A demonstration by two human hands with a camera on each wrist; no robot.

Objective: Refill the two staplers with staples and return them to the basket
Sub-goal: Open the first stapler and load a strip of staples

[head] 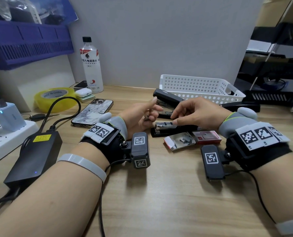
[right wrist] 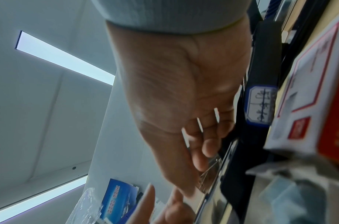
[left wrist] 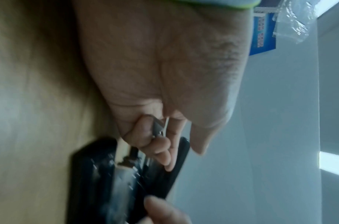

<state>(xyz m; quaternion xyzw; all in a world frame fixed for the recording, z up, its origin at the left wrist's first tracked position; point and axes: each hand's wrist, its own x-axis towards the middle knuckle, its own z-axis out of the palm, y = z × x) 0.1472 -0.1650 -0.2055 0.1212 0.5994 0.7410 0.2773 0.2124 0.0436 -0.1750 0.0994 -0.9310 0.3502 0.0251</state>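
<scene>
The near stapler (head: 168, 131) lies open on the desk with its metal magazine (head: 163, 124) bared. My right hand (head: 174, 119) pinches the magazine's rear end between thumb and forefinger; whether staples are under the tips is hidden. My left hand (head: 149, 112) hovers just left of it, forefinger out, the other fingers curled round a small grey staple strip (left wrist: 157, 128). Behind them the second stapler (head: 167, 98) gapes open. The white basket (head: 202, 86) stands beyond. An open staple box (head: 180, 141) and a red box (head: 207, 137) lie in front.
A phone (head: 92, 112), tape roll (head: 54, 98), bottle (head: 91, 65), earbud case (head: 83, 93), power brick (head: 34, 154) with cables and power strip (head: 5, 134) fill the left. A long black part (head: 241, 106) and a black tray (head: 270, 97) lie right.
</scene>
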